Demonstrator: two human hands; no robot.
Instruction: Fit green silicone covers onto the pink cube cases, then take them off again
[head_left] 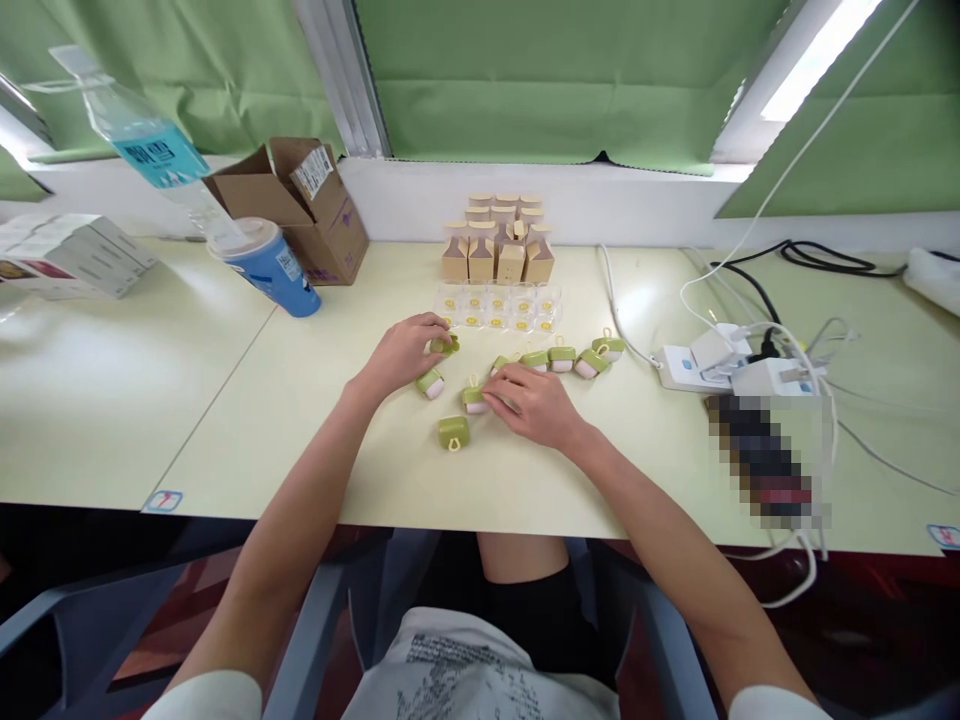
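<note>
My left hand (409,352) is closed, thumb and fingers pinching a small green case (448,345) that its fingertips partly cover. Just below it lies a green-and-pink case (430,384), tilted. The fingertips of my right hand (534,402) close on the side of another green-and-pink case (473,396) with a loop on top. Nearer me rests an all-green case (454,433), its pale loop toward me. Beyond my right hand several similar looped cases (561,358) form a slanting row; one is partly hidden by my fingers.
Clear plastic cups with yellow marks (499,308) stand behind my hands, before open small cartons (495,258). At left are a blue cup (277,275), a bottle (150,140) and a cardboard box (322,225). Power strips (686,368) with cables and a blurred dark object (757,455) lie right.
</note>
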